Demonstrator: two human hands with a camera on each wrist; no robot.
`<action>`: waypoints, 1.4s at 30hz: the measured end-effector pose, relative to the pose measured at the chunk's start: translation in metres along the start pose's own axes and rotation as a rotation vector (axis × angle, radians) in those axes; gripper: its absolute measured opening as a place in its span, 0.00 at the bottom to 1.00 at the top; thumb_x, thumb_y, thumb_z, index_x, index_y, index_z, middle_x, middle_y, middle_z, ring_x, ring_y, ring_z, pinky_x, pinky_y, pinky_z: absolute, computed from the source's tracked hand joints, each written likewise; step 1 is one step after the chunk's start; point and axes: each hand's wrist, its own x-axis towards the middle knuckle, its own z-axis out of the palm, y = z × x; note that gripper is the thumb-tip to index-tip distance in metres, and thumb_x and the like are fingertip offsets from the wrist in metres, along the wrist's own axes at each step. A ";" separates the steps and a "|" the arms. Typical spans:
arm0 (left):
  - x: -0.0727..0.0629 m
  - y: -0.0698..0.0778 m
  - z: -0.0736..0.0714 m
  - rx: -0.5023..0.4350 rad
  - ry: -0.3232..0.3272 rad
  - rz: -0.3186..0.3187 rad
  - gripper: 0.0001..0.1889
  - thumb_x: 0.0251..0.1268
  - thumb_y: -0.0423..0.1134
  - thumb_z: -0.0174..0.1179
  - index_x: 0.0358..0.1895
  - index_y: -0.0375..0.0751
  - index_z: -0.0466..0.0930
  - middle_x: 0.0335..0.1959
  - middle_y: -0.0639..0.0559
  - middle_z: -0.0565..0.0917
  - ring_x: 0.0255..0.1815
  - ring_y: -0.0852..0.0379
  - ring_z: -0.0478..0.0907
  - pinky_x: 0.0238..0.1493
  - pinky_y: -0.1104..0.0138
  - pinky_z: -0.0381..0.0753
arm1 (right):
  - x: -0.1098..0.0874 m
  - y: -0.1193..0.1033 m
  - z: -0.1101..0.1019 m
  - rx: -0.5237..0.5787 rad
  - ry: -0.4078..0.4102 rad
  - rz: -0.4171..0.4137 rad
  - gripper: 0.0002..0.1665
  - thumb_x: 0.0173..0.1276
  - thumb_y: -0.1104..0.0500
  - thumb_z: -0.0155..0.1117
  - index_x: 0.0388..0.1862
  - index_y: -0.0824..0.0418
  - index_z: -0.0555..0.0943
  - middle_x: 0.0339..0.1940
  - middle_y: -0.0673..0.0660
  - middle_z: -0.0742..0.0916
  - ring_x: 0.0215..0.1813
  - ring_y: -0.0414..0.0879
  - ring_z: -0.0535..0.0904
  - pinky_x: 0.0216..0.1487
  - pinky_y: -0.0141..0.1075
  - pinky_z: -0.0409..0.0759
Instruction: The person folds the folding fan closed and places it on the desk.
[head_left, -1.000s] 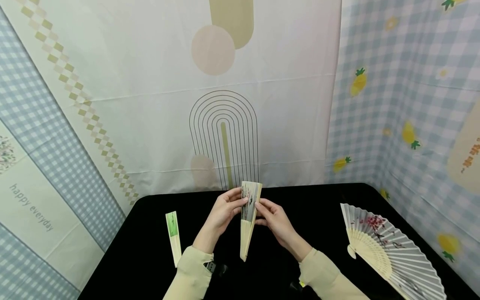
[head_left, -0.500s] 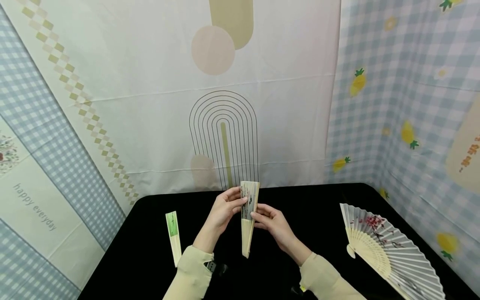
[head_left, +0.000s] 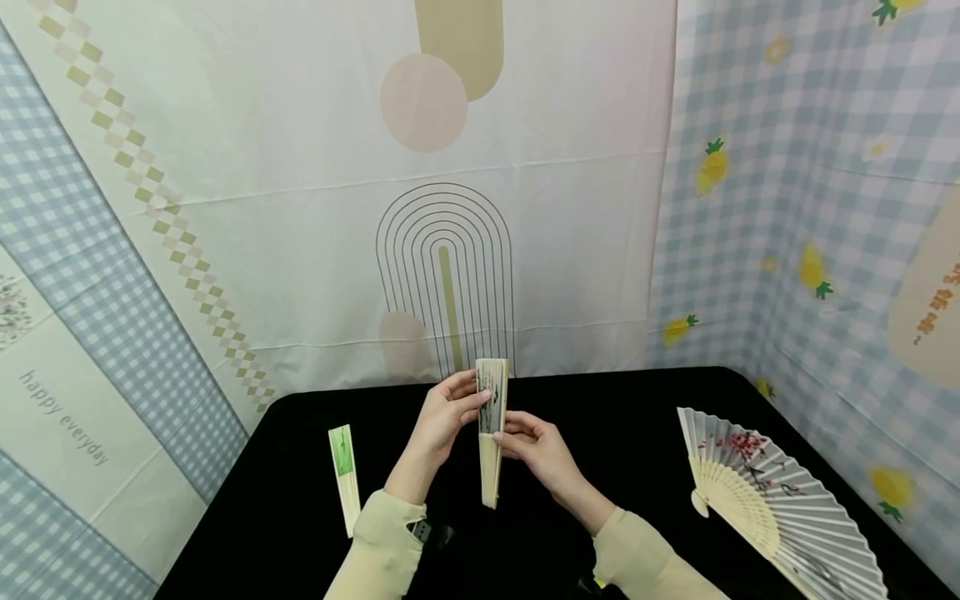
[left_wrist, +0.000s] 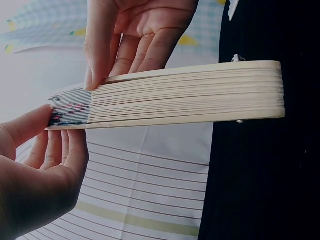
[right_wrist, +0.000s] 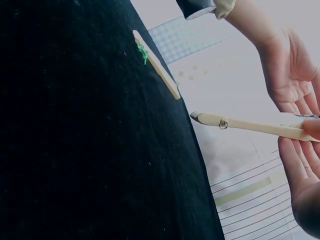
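A folded hand fan (head_left: 491, 462) with pale wooden ribs and a grey printed leaf stands nearly upright between both hands, above the black table. My left hand (head_left: 441, 419) pinches its upper leaf part from the left, thumb across the front. Lower down, my right hand (head_left: 546, 457) holds the right side, thumb where the leaf meets the ribs. In the left wrist view the ribs (left_wrist: 185, 95) lie stacked together, with a metal pivot and ring (left_wrist: 237, 58) near the end. The right wrist view shows the fan's outer rib (right_wrist: 250, 126) edge-on.
A folded fan with a green leaf (head_left: 343, 454) lies on the black table (head_left: 277, 500) at the left. An opened grey fan with red blossoms (head_left: 780, 492) spreads over the right side. Printed cloths (head_left: 322, 275) hang behind and beside the table.
My right hand has slid down and left along the fan. The fan has turned slightly, looks narrower and stands more upright. Both other fans stay put.
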 end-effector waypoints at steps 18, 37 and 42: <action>0.002 0.002 -0.001 0.012 0.019 -0.022 0.26 0.68 0.28 0.63 0.69 0.34 0.72 0.55 0.38 0.81 0.47 0.55 0.83 0.46 0.65 0.84 | 0.002 0.005 0.003 0.012 -0.004 -0.002 0.27 0.72 0.61 0.67 0.66 0.70 0.76 0.52 0.66 0.85 0.51 0.54 0.86 0.50 0.40 0.86; 0.010 0.005 -0.002 0.114 0.050 -0.005 0.25 0.67 0.30 0.66 0.67 0.35 0.75 0.55 0.38 0.82 0.47 0.54 0.83 0.46 0.62 0.85 | -0.001 0.015 0.008 -0.016 0.016 0.033 0.26 0.71 0.62 0.68 0.64 0.69 0.76 0.48 0.63 0.86 0.47 0.52 0.86 0.47 0.41 0.87; 0.015 0.013 -0.006 0.113 0.073 0.003 0.24 0.67 0.30 0.65 0.66 0.34 0.76 0.54 0.39 0.83 0.46 0.54 0.83 0.46 0.61 0.85 | -0.002 0.020 0.010 -0.002 0.002 0.043 0.25 0.71 0.61 0.68 0.63 0.69 0.77 0.48 0.63 0.86 0.47 0.51 0.87 0.47 0.42 0.86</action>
